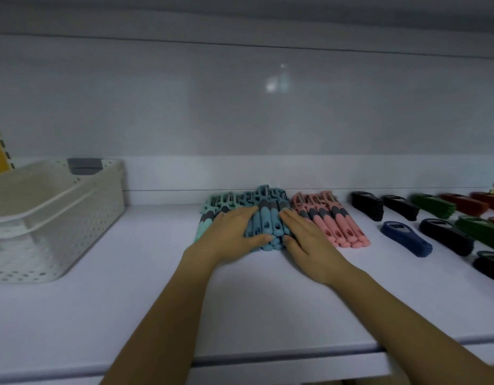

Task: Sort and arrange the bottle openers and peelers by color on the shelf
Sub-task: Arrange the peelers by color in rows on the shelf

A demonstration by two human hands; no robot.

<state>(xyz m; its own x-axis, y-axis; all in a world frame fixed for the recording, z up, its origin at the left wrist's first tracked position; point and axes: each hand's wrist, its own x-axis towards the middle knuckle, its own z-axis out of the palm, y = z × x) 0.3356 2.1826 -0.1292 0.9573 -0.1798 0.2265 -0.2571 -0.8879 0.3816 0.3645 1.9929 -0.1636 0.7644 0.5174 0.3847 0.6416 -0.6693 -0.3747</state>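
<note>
The blue peelers (268,226) lie in a tight stack at the middle of the shelf (240,307), far from its near edge, handles pointing near and blade heads toward the back wall. The left hand (234,232) lies flat against the stack's left side and the right hand (304,234) against its right side. The fingers of both are straight and released, pressing rather than gripping, and each thumb sits at the near ends of the handles. Mint peelers (208,215) sit just left of the blue ones, partly under the left hand, and pink peelers (334,226) sit just right. Farther right are bottle openers in black (368,208), navy (407,240), green (432,205) and red (462,204) piles. Stacked white baskets (54,218) stand at the far left. The peelers look light and stiff, with smooth rounded plastic handles that would likely roll or slide off one another if nudged unevenly. The safest hold is probably on the handles, squeezing the bundle from both sides, well clear of the metal blades at the far end.
</note>
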